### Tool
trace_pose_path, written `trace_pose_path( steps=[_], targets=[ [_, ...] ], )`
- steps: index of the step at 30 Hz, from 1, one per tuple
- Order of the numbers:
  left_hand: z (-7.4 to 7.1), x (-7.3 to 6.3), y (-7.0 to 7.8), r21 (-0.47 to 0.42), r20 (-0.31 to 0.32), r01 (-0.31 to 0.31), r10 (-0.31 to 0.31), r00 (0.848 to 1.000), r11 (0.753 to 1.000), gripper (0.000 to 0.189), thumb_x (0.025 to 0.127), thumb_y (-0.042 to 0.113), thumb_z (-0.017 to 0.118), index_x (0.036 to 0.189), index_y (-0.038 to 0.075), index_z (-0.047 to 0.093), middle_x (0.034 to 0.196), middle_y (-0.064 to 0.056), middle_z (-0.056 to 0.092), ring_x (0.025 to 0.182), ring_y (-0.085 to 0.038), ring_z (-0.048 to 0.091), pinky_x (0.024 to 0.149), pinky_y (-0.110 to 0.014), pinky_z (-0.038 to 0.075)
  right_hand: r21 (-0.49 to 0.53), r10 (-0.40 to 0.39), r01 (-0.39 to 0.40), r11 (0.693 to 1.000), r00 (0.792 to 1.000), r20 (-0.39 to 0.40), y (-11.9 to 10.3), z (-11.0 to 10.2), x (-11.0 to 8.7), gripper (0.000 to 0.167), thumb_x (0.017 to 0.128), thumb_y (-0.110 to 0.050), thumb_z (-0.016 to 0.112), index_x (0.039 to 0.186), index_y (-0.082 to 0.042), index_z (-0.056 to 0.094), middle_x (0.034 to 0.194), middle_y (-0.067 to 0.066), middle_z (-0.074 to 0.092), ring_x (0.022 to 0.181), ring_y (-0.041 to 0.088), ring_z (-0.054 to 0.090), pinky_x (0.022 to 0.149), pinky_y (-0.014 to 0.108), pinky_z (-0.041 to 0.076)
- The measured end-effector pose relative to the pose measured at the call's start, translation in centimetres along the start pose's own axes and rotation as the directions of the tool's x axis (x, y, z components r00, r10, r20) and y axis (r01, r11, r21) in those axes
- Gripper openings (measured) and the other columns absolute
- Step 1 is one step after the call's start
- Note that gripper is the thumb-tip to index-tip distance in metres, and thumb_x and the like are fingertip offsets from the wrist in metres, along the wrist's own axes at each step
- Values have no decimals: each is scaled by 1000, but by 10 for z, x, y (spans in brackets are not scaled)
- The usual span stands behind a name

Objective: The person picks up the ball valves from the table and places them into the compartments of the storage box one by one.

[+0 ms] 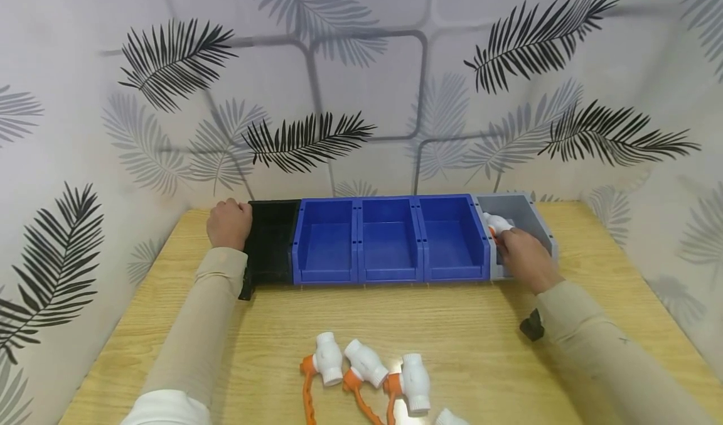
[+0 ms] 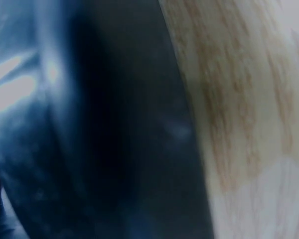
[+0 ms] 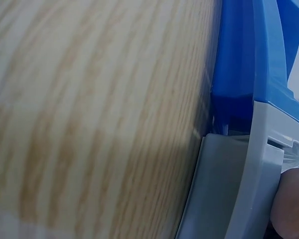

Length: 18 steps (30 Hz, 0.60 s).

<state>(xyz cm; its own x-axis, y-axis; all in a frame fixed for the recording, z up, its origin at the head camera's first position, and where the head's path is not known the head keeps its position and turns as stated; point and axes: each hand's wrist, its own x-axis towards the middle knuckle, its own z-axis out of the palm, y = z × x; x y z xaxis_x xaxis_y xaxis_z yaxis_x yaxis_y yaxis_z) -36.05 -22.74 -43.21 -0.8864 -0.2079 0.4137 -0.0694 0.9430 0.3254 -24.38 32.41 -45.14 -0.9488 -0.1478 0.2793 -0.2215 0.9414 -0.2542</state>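
In the head view my right hand (image 1: pixel 528 258) reaches into the grey bin (image 1: pixel 550 240) at the right end of the row. It holds a white plastic ball valve (image 1: pixel 497 222) with a bit of orange handle showing. The right wrist view catches only a fingertip (image 3: pixel 291 204) by the grey bin's rim. At the opposite end, my left hand (image 1: pixel 228 224) grips the left rim of the black bin (image 1: pixel 273 243), fingers curled. That bin's dark wall (image 2: pixel 154 124) fills much of the left wrist view, where the left fingers are mostly hidden.
Three blue bins (image 1: pixel 390 274) stand side by side between the black and grey ones. Several white ball valves (image 1: pixel 416 384) with orange handles lie on the wooden table (image 1: pixel 429 315) near the front. A leaf-patterned wall (image 1: pixel 390 98) rises behind the bins.
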Motion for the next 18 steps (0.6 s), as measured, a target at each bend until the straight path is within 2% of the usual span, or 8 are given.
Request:
trace_pose_path(
  steps=[9,18],
  targets=[
    [8,2,-4,1,-9,-5,5,1000,1000,39,91,20,40,78,-11,58,79,-28,56,74,-47,56,65,-56,45,45,75,-79,996,994,80,-2,1,1,13,89,-4,53,88,6,62,78,17,60,68,31,58,61,48,46],
    [4,2,-2,-1,-5,-2,2,1000,1000,41,92,21,37,78,-12,58,80,-29,57,75,-47,57,65,-56,46,82,114,-123,989,987,115,-1,1,3,13,89,-5,52,87,4,61,77,15,60,65,29,55,58,46,44]
  ],
)
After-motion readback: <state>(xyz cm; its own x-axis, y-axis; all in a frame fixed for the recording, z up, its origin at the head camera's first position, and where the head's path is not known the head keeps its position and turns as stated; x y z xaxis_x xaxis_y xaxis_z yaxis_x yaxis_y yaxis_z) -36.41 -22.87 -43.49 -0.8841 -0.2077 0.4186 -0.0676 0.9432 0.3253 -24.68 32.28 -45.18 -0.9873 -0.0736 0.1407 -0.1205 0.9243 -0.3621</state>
